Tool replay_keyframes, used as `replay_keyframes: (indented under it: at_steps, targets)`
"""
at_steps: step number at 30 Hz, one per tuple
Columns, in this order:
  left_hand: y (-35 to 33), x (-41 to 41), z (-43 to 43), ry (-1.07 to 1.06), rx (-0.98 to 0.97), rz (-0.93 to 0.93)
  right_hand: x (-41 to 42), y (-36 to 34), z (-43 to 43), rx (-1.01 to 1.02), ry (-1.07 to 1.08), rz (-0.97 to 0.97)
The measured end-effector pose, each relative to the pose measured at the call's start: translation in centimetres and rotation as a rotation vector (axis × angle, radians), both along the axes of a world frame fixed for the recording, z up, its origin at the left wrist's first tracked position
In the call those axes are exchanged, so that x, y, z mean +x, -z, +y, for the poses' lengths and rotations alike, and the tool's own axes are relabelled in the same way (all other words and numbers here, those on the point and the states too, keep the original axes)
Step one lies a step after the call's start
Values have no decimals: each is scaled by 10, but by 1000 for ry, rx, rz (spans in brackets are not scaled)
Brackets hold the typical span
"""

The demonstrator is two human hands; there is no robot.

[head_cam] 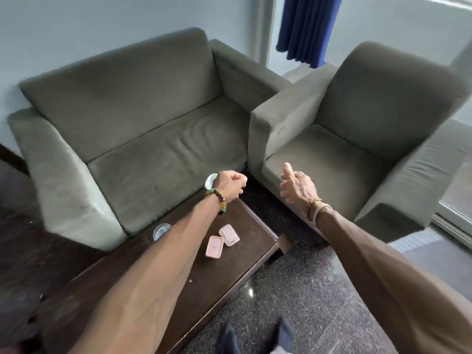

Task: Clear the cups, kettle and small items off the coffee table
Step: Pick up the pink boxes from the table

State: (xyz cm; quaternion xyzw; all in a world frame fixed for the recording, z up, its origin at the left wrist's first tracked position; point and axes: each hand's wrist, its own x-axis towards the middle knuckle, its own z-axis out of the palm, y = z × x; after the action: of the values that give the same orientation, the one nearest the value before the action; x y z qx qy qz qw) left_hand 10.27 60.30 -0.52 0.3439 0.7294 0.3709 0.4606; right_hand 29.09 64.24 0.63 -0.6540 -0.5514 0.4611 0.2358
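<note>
My left hand (231,185) is curled round a white cup (210,180) above the far end of the dark wooden coffee table (209,279); only the cup's rim shows past my wrist. Off the table's far corner, my right hand (296,186) hovers with relaxed fingers and holds nothing. Two small pink boxes (214,247) (229,235) lie side by side on the table. A clear glass (161,231) stands at the table's far edge, partly hidden by my left forearm. No kettle is in view.
A grey-green two-seat sofa (143,139) runs along the table's far side. A matching armchair (357,139) stands to the right. Dark speckled floor (293,290) lies to the right of the table. A blue curtain (306,26) hangs behind.
</note>
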Motion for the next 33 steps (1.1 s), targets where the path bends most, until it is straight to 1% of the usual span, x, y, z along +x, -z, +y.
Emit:
replay_keyframes:
  at_steps: [4, 5, 8, 12, 15, 18, 22, 25, 33]
  targets:
    - [23, -37, 7, -122, -53, -9, -45, 27, 26, -47, -125, -22]
    - [29, -45, 6, -163, -65, -23, -55, 34, 29, -59, -179, -22]
    - [54, -64, -3, -321, -98, 14, -85, 58, 37, -102, -391, -33]
    - [93, -80, -19, -462, -162, -76, -123, 92, 40, -96, -630, -132]
    - [122, -88, -36, -584, -187, -132, -146, 128, 40, -160, -694, -205]
    - [146, -91, -55, -676, -246, -171, -162, 162, 31, -247, -774, -190]
    - [180, -94, -78, -758, -296, -251, -182, 198, 20, -270, -847, -200]
    - [209, -91, -90, -789, -333, -275, -188, 227, 11, -287, -899, -233]
    - [297, -72, -97, -818, -401, -277, -175, 311, -10, -317, -911, -304]
